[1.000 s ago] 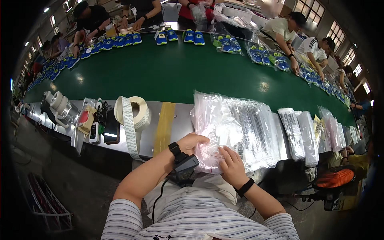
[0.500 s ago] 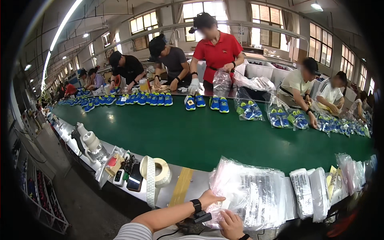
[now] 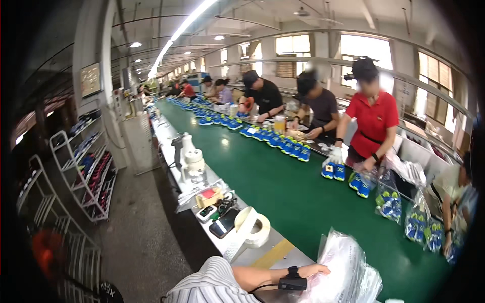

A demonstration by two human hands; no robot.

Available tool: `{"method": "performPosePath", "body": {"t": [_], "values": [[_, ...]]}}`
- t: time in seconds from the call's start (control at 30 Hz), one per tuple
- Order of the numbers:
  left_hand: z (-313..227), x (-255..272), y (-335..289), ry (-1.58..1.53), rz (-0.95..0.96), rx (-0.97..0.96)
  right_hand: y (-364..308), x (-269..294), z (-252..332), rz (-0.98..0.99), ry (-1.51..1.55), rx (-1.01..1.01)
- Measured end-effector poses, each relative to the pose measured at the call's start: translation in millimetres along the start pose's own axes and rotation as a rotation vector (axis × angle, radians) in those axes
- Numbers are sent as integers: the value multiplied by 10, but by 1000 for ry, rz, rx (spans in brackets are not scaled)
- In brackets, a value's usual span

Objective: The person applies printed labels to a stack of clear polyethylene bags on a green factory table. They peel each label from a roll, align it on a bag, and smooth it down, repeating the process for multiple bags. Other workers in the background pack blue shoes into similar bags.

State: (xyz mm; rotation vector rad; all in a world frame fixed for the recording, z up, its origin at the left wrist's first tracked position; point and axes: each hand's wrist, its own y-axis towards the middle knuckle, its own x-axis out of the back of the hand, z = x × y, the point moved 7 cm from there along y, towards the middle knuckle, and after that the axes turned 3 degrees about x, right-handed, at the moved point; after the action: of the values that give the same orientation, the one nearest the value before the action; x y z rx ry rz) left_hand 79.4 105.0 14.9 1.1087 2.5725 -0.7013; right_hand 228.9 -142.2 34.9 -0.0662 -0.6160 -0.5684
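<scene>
My left hand (image 3: 314, 270), with a black strap and a small black box at its wrist, is closed at the left edge of a stack of clear plastic bags (image 3: 346, 262). The bags bend upward and lie partly over the green belt; their lower end runs out of the picture. My right hand is out of sight. Left of the hand, a roll of white labels (image 3: 257, 232) stands on the grey ledge, its loose strip hanging toward my striped sleeve. Brown tape (image 3: 273, 254) crosses the ledge between roll and hand.
The green belt (image 3: 242, 171) carries rows of blue shoes (image 3: 288, 145) along its far side, several bagged at right. Co-workers stand behind them; one in red (image 3: 374, 118) handles shoes. A phone (image 3: 225, 223) and white bottle-like tool (image 3: 192, 156) sit on the ledge. Shoe racks (image 3: 88, 171) stand left.
My view has swung left, so the scene sits further right. My right hand has gone out of view. The bag stack now looks bent upward under my left hand.
</scene>
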Motion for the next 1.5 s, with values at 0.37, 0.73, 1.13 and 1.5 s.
{"method": "performPosePath", "body": {"t": [0.37,0.73,1.13,1.5], "values": [[-3152,654,156,69,-216,-547,-99,386,32,-174,-781,416],[-4638,1959,716,153,-799,-816,63,440,320,-232,-662,451],[-4291,2073,1347,294,-944,-696,88,363,254,-288,-657,453],[-4437,2530,2024,351,-864,-612,97,209,150,-298,-597,255]]}}
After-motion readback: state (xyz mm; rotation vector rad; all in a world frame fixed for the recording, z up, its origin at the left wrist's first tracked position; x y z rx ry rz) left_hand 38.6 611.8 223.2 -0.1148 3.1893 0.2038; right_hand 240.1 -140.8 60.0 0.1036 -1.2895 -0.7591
